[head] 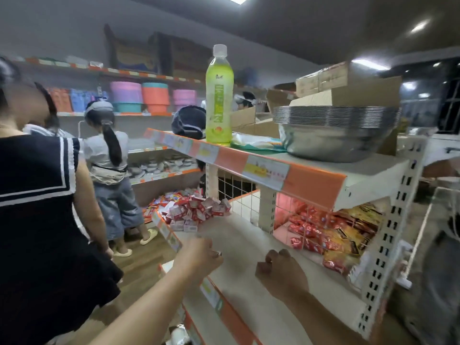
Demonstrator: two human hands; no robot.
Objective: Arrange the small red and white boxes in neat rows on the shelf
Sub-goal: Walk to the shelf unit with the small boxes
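Note:
Several small red and white boxes [196,211] lie in a loose heap at the far end of the pale middle shelf [251,247]. A few stand in a short row at the heap's near edge. My left hand [199,256] hovers over the shelf's front edge, fingers curled; something small may be in it, but blur hides it. My right hand [280,271] rests on the shelf with its fingers curled under. Both hands are well short of the heap.
A wire grid [293,217] divides the shelf from red and yellow snack packets [331,240]. The upper shelf [293,178] carries a green drink bottle [219,95], stacked metal bowls [333,130] and cardboard boxes. Two persons [49,195] stand in the aisle at left.

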